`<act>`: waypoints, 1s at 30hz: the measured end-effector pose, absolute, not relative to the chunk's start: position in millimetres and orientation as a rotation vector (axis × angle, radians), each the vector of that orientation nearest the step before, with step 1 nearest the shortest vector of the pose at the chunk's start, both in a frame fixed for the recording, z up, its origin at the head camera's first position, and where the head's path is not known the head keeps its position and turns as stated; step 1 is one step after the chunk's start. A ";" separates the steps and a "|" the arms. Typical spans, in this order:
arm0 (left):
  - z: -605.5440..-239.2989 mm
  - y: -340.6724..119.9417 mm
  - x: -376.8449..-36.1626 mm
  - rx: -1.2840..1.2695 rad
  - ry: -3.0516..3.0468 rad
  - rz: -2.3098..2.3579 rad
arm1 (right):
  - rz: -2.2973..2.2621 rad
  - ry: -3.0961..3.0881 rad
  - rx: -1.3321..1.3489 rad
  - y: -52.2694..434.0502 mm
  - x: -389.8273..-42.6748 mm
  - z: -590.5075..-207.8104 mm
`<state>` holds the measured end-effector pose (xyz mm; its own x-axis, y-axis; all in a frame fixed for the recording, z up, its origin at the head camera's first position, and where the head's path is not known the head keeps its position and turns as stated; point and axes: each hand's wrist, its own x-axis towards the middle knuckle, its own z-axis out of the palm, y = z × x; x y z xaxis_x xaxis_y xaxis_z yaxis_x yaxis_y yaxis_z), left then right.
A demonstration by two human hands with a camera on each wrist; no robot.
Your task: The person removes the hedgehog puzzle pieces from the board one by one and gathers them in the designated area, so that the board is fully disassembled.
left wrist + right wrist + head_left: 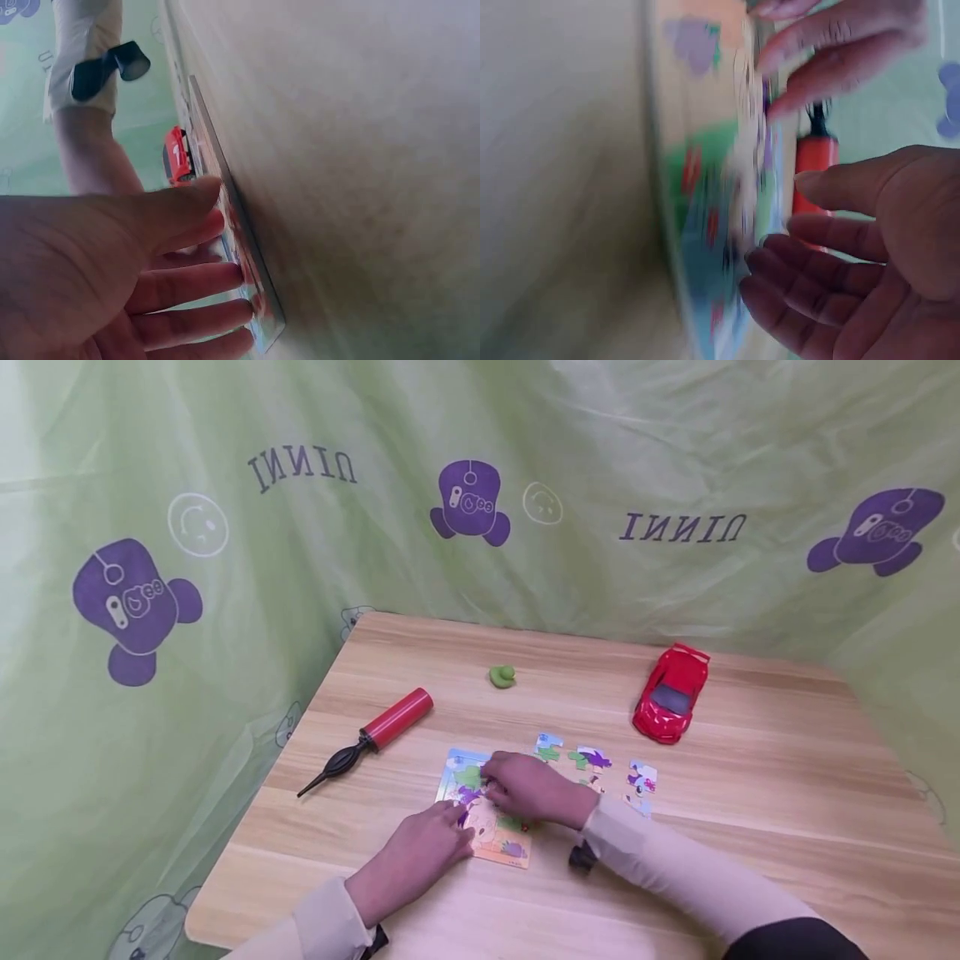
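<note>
Both forearms angled inward, left grip [420, 852] and right grip [528, 789] flat, fingers straight, palms down.

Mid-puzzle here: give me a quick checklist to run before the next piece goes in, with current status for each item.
1. Puzzle board flat on the table: ok.
2. Left hand steadying the board, fingers straight on it: ok.
3. Right hand on the board; whether it holds a piece: cannot tell.
4. Loose pieces within reach, right of the board: ok.
5. Toy car and red pump apart from the board: ok.
6. Wrist views sharp enough to check fit: not ok, blurred.
</note>
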<state>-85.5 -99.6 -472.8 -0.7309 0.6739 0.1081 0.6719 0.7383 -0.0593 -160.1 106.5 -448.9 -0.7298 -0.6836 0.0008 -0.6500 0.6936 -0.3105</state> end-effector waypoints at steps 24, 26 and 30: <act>-472.2 -95.1 -72.7 -1.102 -2.660 0.416 | -0.714 2.605 -0.656 62.1 -176.8 -450.5; -471.5 -95.6 -73.5 -1.111 -2.667 0.418 | -0.725 2.624 -0.628 63.8 -179.5 -447.1; -469.5 -97.3 -75.2 -1.147 -2.672 0.427 | -0.817 2.704 -0.575 71.9 -189.0 -432.8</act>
